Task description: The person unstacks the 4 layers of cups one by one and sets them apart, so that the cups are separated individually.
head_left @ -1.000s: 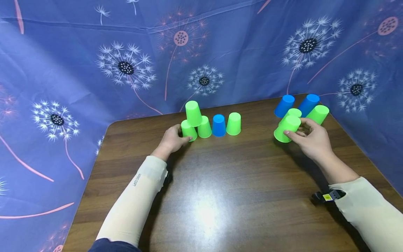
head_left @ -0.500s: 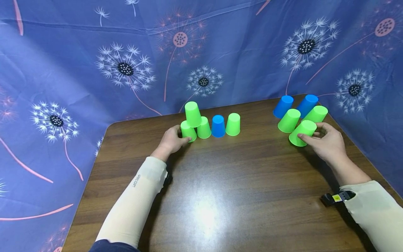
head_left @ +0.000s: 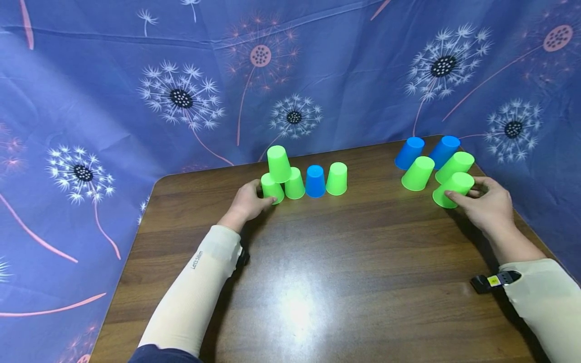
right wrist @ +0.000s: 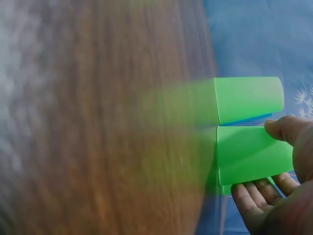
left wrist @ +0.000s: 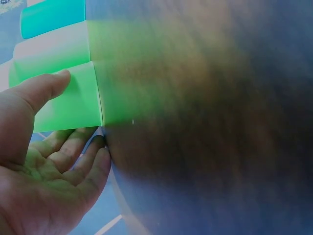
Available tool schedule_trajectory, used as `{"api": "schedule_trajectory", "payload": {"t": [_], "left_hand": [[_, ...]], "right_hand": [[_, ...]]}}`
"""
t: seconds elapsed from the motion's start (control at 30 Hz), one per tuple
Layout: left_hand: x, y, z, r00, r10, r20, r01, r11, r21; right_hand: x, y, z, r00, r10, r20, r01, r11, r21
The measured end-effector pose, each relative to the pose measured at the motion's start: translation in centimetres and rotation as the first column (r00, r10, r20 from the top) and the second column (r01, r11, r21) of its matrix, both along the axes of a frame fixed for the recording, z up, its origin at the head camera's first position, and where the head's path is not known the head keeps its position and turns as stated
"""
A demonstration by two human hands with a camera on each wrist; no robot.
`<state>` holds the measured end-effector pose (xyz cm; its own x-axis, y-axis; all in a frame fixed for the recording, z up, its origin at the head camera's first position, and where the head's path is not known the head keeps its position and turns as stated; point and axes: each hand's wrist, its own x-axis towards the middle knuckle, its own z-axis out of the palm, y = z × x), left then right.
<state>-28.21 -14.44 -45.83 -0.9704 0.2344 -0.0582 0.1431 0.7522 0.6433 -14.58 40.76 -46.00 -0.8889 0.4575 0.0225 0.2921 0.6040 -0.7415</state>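
All the cups stand upside down. At the left, my left hand [head_left: 247,202] has its thumb on the near side of a green cup [head_left: 272,188] and its fingers round the other side. A second green cup [head_left: 295,183] stands beside it, and a third green cup [head_left: 279,164] sits across the tops of both. My right hand [head_left: 490,205] holds another green cup [head_left: 455,189] between thumb and fingers at the right; in the right wrist view this green cup [right wrist: 252,154] appears close to the table. Just behind it stands a green cup [head_left: 456,165].
Right of the small stack stand a blue cup [head_left: 315,181] and a green cup [head_left: 337,179]. Near the back right corner are a green cup [head_left: 417,174] and two blue cups [head_left: 409,153]. Patterned blue cloth [head_left: 354,101] hangs behind the wooden table [head_left: 354,262].
My right hand has carried its green cup rightward, away from the front of another green cup, to before the rightmost one. My left hand and the left cups have stayed put.
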Motion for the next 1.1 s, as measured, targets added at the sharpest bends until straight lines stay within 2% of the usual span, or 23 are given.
{"api": "schedule_trajectory", "payload": {"t": [0.3, 0.77, 0.93, 1.1], "left_hand": [[0.2, 0.1, 0.1, 1.000, 0.002, -0.002, -0.002, 1.000, 0.000], [0.3, 0.1, 0.4, 1.000, 0.008, 0.012, -0.008, 1.000, 0.000], [0.3, 0.2, 0.5, 1.000, 0.006, 0.011, -0.006, 1.000, -0.010], [0.3, 0.2, 0.5, 1.000, 0.014, 0.011, -0.014, 1.000, -0.016]], "right_hand": [[0.2, 0.3, 0.3, 1.000, -0.006, 0.018, 0.006, 1.000, -0.009], [0.3, 0.4, 0.6, 0.999, -0.004, 0.039, 0.003, 1.000, 0.030], [0.6, 0.1, 1.5, 0.999, -0.036, 0.004, 0.036, 0.998, 0.044], [0.7, -0.3, 3.4, 0.994, -0.082, -0.075, 0.084, 0.996, 0.022]]}}
